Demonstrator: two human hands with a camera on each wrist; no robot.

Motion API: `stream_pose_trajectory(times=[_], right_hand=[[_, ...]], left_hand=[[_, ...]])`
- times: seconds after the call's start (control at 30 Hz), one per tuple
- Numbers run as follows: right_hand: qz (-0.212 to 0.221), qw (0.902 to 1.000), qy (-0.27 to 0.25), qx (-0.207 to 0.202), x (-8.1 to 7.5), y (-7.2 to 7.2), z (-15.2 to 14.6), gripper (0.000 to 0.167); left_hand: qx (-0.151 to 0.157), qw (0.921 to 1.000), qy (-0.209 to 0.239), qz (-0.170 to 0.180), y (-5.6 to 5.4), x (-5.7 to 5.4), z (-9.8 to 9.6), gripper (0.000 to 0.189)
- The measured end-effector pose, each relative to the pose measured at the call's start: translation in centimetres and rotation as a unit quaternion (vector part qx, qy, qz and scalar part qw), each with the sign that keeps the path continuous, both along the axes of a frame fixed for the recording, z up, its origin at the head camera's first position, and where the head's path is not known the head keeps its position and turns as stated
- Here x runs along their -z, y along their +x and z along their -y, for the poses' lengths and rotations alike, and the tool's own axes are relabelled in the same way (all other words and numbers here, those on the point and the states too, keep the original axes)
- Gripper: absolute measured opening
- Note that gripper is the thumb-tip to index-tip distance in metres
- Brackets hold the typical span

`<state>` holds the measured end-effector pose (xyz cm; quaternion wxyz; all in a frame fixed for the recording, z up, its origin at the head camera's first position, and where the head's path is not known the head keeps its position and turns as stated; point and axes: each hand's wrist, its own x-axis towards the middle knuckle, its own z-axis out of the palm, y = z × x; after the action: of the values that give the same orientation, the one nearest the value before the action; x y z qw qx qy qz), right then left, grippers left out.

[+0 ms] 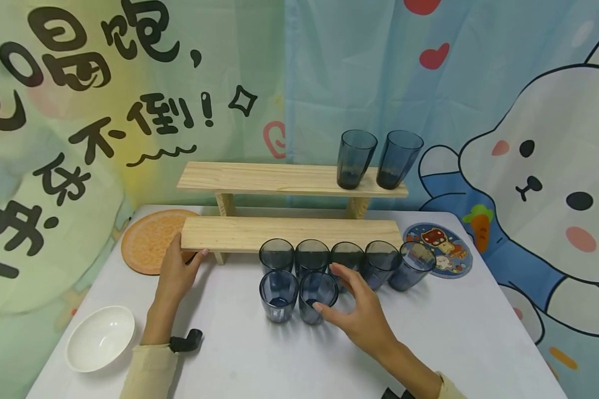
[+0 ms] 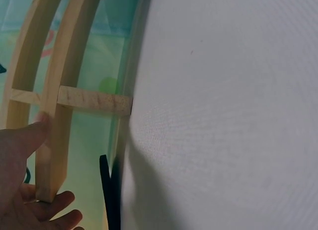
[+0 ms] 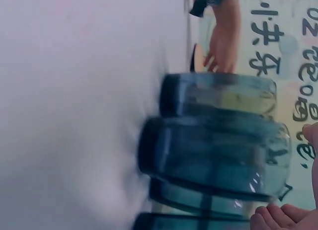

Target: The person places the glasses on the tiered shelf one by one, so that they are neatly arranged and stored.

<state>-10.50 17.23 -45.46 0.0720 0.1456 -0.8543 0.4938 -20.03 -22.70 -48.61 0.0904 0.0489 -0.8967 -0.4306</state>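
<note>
My left hand (image 1: 176, 272) grips the left end of the lower board of a two-tier wooden stand (image 1: 289, 231). In the left wrist view its thumb (image 2: 34, 133) presses the board's front face, with the other fingers around the end. My right hand (image 1: 361, 310) has thumb and fingers spread beside the right-hand blue glass (image 1: 318, 296) of the front pair; the right wrist view shows a gap between the thumb and that glass (image 3: 213, 158). Left of it stands another blue glass (image 1: 278, 296). Behind these, several more blue glasses (image 1: 311, 257) form a row before the lower board.
Two blue glasses (image 1: 356, 159) stand on the upper board's (image 1: 259, 178) right end. A white bowl (image 1: 101, 339) sits at the table's left, a round orange mat (image 1: 147, 241) behind it. A patterned round mat (image 1: 454, 252) lies at right. A printed curtain (image 1: 329, 72) hangs behind.
</note>
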Motion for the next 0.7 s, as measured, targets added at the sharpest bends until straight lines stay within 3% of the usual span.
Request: stream_pose_trajectory(times=[0.2,0.7], right_hand=[[0.011,0.9998,0.011,0.014,1.0,0.0,1.3,0.095],[0.071,0.9948,0.043,0.060,1.7,-0.1,2.5,0.102]], left_hand=[[0.000,1.0000,0.001,-0.003,-0.1,0.0,0.0,0.080],[0.003,1.0000,-0.001,-0.002,-0.1,0.0,0.2,0.082]])
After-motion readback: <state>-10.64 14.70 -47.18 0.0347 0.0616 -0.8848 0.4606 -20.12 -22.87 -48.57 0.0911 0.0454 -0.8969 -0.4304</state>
